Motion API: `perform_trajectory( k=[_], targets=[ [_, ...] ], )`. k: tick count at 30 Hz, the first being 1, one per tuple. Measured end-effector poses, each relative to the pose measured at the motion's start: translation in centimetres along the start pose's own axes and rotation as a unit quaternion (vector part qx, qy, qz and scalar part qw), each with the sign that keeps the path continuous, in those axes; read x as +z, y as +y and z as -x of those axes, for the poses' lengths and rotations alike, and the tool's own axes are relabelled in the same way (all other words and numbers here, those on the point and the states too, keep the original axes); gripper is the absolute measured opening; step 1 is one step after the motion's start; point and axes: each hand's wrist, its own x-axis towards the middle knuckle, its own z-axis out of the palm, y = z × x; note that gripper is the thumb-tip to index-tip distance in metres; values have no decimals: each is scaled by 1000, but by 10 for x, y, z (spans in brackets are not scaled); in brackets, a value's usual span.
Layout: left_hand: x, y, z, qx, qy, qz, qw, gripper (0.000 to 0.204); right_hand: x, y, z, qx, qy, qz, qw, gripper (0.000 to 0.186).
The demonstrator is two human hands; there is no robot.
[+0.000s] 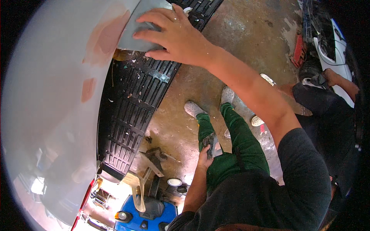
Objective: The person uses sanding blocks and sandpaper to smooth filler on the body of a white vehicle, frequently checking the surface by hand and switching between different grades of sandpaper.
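Observation:
Fingers spread, my right hand [165,36] lies on a flat grey surface [135,32] at the upper left. Whether that surface is a loose piece or part of the bodywork I cannot tell. Beside it curves a pale grey vehicle panel [50,100], with a large reddish-brown filler patch [106,36] and a smaller filler patch [88,89] on it. Low in front of my body, my left hand [205,158] grips a flat rectangular plate [211,145], dark and smeared at one end and shiny at the other. Its exact kind is unclear.
A black ribbed liner [133,104] littered with light flakes runs along the panel. Another person [323,100] in dark clothes is close on my right, near a white vehicle part [339,57]. A red tool [298,50] is on the floor; a blue machine [154,219] stands lower left.

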Motion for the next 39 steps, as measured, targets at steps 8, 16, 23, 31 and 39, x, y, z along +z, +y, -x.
perform_trajectory(
  k=[8, 16, 23, 31, 39],
  targets=[
    [11, 2, 8, 9, -23, 15, 1000, 28, 15, -21, 1, 56, 35, 4, 998, 49],
    [16, 3, 12, 5, 3, 2, 1000, 26, 19, -34, 3, 69, 43, -19, 997, 47],
    [14, 5, 13, 19, -13, -3, 1000, 27, 15, -47, 7, 65, 40, -14, 997, 48],
    [10, 6, 13, 5, -40, 2, 999, 34, 24, -56, 2, 66, 69, -5, 995, 46],
    [11, 8, 17, -6, -36, 5, 999, 30, 22, -57, 4, 57, 65, -17, 996, 47]
  ],
)
